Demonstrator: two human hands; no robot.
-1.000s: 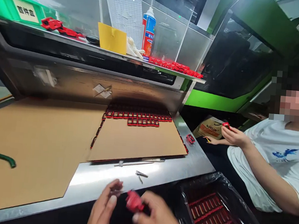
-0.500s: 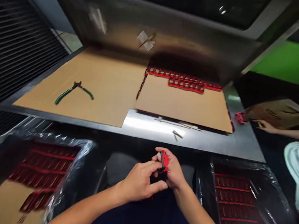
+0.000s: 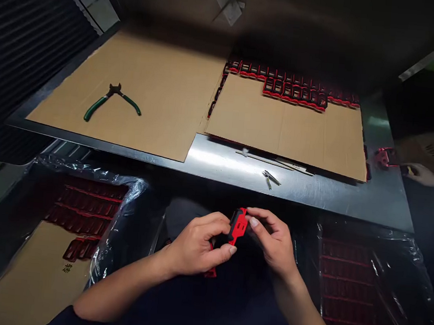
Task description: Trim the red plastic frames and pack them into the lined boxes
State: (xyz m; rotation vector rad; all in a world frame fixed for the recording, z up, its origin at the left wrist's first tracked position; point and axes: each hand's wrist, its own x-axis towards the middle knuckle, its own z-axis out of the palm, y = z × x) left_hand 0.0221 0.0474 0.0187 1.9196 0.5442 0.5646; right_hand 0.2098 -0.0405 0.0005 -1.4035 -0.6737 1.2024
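A small red-and-black plastic part is held upright in front of my body. My left hand grips it from the left, thumb low and fingers behind its black side. Against its upper right edge rest the bent, closed fingertips of my right hand. More red plastic peeks out beneath my left palm; how much is there is hidden. Beyond my hands, small nippers lie on the metal bench edge.
Green-handled pliers lie on cardboard at left. Rows of red-and-black parts sit on another cardboard sheet. Plastic-lined boxes with similar parts stand at left and right. A co-worker's hand is near a red part.
My view has tilted down and left. My hands have come together around the red-and-black part; the right hand has since loosened to its edge. The co-worker's hand is near the bench's red part.
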